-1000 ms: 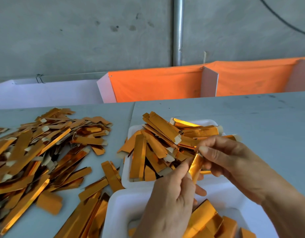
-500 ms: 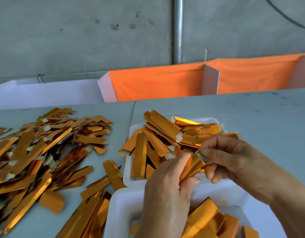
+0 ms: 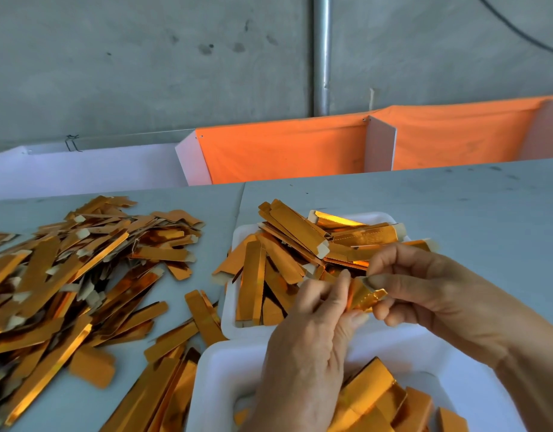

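the left hand (image 3: 309, 341) and the right hand (image 3: 424, 291) meet in the air and work 1 small gold foil strip (image 3: 366, 297) between them. the left hand comes up from below with its back to the camera, and its thumb and fingertips pinch the strip's left end. the right hand reaches in from the right and pinches the other end between thumb and forefinger, with its other fingers curled under. the strip is creased and bent, held just above the near rim of the far tray (image 3: 230, 328).

that white tray is heaped with long gold strips (image 3: 294, 244) lying crosswise. the near tray (image 3: 213, 381), partly hidden by the left hand, holds more gold pieces (image 3: 371, 397). to the left, a big loose pile of strips (image 3: 66, 275) spreads over the grey surface (image 3: 456, 207). behind it, orange cloth (image 3: 284, 148) hangs below a concrete wall (image 3: 144, 73) with a metal pipe (image 3: 321, 54).
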Demonstrator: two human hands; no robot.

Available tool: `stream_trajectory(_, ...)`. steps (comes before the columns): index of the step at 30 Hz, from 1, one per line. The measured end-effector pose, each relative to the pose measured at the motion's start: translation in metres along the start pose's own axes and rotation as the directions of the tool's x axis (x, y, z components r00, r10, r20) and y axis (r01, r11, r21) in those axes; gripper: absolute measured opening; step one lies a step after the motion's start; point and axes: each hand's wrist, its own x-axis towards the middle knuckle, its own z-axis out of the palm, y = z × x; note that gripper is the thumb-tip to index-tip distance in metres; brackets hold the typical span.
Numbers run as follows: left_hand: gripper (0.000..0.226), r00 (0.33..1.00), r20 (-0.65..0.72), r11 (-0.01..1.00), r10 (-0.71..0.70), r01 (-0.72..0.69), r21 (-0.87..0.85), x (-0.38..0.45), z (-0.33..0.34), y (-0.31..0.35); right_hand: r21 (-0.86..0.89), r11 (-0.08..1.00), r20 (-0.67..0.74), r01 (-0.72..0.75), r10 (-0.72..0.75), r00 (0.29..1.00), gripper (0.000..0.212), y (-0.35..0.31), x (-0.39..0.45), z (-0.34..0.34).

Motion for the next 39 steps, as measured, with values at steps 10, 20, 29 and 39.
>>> stream_trajectory(10,0.059,1.000,-0.014,0.995,-0.018,0.016,-0.095,0.001,-0.005,0.000,-0.071,0.997,0.171,0.004,0.008,0.985,0.040,-0.004,-0.005,-0.011)
stream_trajectory(20,0.047,1.000,-0.016,0.999,0.014,-0.014,0.045,-0.002,-0.005,-0.002,-0.162,0.986,0.091,-0.038,0.053,0.994,0.011,0.001,-0.001,0.002)
stream_trajectory(29,0.018,0.991,-0.122,0.998,0.052,-0.047,0.044,-0.001,-0.008,0.000,0.105,0.992,0.145,-0.072,0.057,0.988,0.017,0.001,0.000,-0.002)
stream_trajectory(39,0.015,0.991,-0.118,0.998,0.064,-0.061,0.028,-0.001,-0.009,0.001,0.186,0.961,0.144,-0.206,0.181,0.973,0.018,0.004,0.003,-0.001)
